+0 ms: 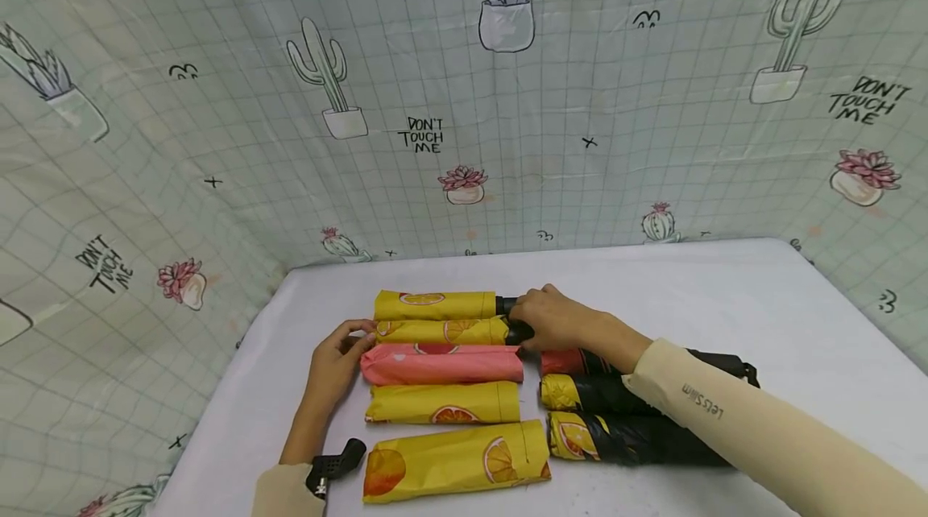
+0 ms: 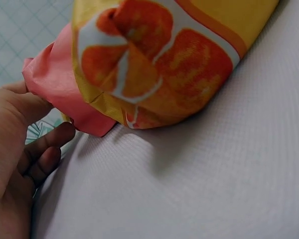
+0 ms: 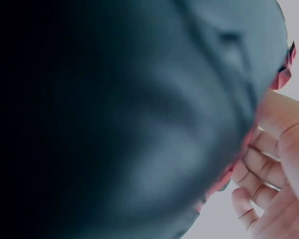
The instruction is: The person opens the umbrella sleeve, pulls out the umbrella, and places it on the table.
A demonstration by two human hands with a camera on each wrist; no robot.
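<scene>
The right hand [image 1: 554, 317] curls around the black handle [image 1: 516, 322] of the second yellow umbrella [image 1: 442, 331], which lies in a column of five sleeved umbrellas near the middle of the white table [image 1: 725, 291]. The left hand [image 1: 337, 360] is at the 9 o'clock end of that column; its fingers are loosely bent and touch the ends of the second yellow umbrella and the pink umbrella [image 1: 441, 364]. It does not grip anything that I can see. In the left wrist view the left hand [image 2: 20, 164] lies on the cloth just beside the pink sleeve end [image 2: 55, 84], with an orange-print end [image 2: 154, 59] in front of it.

To do this step well, I think the right hand should keep the handle straight along the umbrella while the left hand steadies the far end, so the neighbours do not roll.

At 12 o'clock of the held umbrella lies the top yellow one [image 1: 433, 305], touching it. Toward 6 o'clock come two more yellow umbrellas [image 1: 444, 403], the last being the biggest [image 1: 453, 461]. At 3 o'clock, under the right forearm, three folded umbrellas without sleeves [image 1: 616, 420] lie close together; they crowd the space where the right hand works. The right wrist view is almost filled by a dark blurred shape, so it shows little. A cactus-print cloth [image 1: 435, 98] hangs behind.
</scene>
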